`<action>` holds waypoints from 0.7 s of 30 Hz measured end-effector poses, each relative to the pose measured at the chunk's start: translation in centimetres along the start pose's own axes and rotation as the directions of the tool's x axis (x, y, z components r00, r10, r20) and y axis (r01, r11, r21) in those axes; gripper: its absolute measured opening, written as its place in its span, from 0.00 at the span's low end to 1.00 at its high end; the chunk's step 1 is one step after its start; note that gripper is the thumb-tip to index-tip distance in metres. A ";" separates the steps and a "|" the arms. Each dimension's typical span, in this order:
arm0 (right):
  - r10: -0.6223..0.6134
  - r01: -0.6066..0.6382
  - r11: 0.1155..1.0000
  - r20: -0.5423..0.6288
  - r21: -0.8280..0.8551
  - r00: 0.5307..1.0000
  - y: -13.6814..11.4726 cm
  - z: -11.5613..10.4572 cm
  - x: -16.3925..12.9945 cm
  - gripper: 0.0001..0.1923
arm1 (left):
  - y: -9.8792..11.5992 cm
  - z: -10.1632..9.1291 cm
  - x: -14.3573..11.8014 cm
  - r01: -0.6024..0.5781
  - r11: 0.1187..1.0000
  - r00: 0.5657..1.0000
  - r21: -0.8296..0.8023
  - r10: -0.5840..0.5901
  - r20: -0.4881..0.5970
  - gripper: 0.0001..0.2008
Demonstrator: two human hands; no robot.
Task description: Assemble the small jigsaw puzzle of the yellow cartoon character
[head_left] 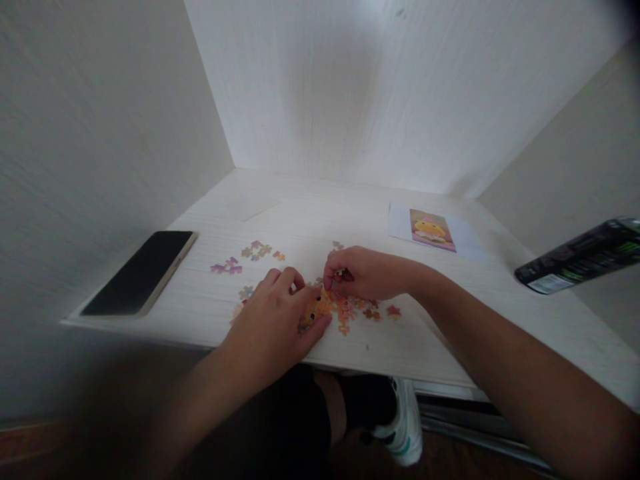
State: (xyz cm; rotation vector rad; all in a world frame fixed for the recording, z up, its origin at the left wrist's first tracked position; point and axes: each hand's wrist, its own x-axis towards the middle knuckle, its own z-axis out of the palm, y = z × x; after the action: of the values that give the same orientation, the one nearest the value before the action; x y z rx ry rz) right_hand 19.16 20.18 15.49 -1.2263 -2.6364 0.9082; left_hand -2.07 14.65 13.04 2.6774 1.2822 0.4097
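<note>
A partly joined jigsaw puzzle (318, 309), yellow-orange with dark eye-like spots, lies near the table's front edge. My left hand (273, 313) curls around its left side, thumb on the near edge and index finger on the far edge. At its upper right, my right hand (357, 272) is closed in a pinch just over the puzzle; a puzzle piece seems to be in the fingertips, mostly hidden. Loose orange and pink puzzle pieces (373, 310) lie right of the joined part. More pieces (256, 251) in beige and purple lie beyond my left hand.
A phone (140, 273) with a dark screen lies at the left. A printed picture (431, 230) of a yellow figure rests on white paper at the back right. A dark can (580, 257) is at the right. White panels enclose the table's back and sides.
</note>
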 end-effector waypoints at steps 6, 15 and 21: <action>0.005 -0.005 1.000 0.000 -0.011 1.000 -0.2 0.0 -0.1 0.10 | 0.3 0.1 0.1 -0.010 1.000 1.000 0.030 0.010 -0.014 0.14; -0.013 0.013 0.999 0.004 -0.036 1.000 0.0 0.0 -0.1 0.10 | 0.7 -0.1 0.0 -0.009 0.998 1.000 0.055 0.009 -0.007 0.14; -0.020 0.020 0.999 0.008 -0.036 1.000 0.1 0.1 0.0 0.10 | 1.1 0.1 -0.1 -0.017 0.998 1.000 0.068 0.018 -0.018 0.15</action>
State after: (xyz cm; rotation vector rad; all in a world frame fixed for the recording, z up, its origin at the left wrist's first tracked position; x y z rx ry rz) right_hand 19.20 20.15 15.42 -1.2044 -2.6770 0.8674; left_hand -1.30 13.91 13.16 2.7487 1.3012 0.4020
